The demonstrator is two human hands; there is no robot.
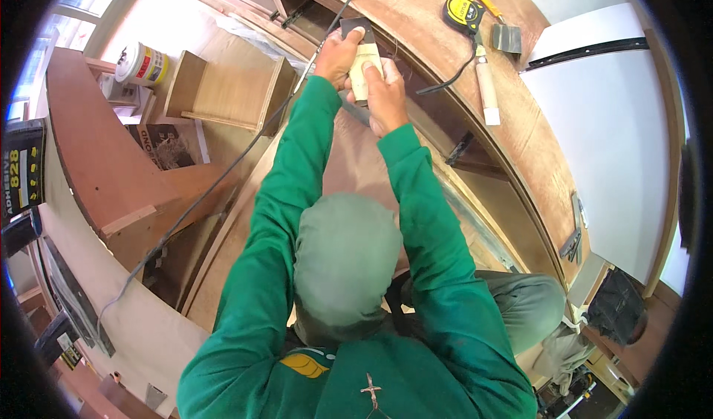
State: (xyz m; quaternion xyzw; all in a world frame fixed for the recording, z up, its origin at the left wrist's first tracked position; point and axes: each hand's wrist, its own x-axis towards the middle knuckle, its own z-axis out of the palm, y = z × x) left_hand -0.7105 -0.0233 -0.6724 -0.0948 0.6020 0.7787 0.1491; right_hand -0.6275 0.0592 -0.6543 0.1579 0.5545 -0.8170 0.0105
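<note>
Both my hands are out in front, over the edge of a curved plywood top (538,148). Between them is a pale wooden block (363,64) with dark sheet material showing at its ends, like a sanding block. My left hand (336,59) grips its left side, thumb near the far end. The right hand (388,98) closes on the nearer end, its thumb lying on the pale face. The block's underside and several fingertips are hidden. A black cable (301,81) passes close by the left hand.
On the plywood top lie a tape measure (462,13), a yellow-handled scraper (506,38), a wooden-handled tool (486,92) and a metal tool (572,229). An open wooden box (236,92) and a white bucket (140,65) stand left. A white panel (605,144) is at right.
</note>
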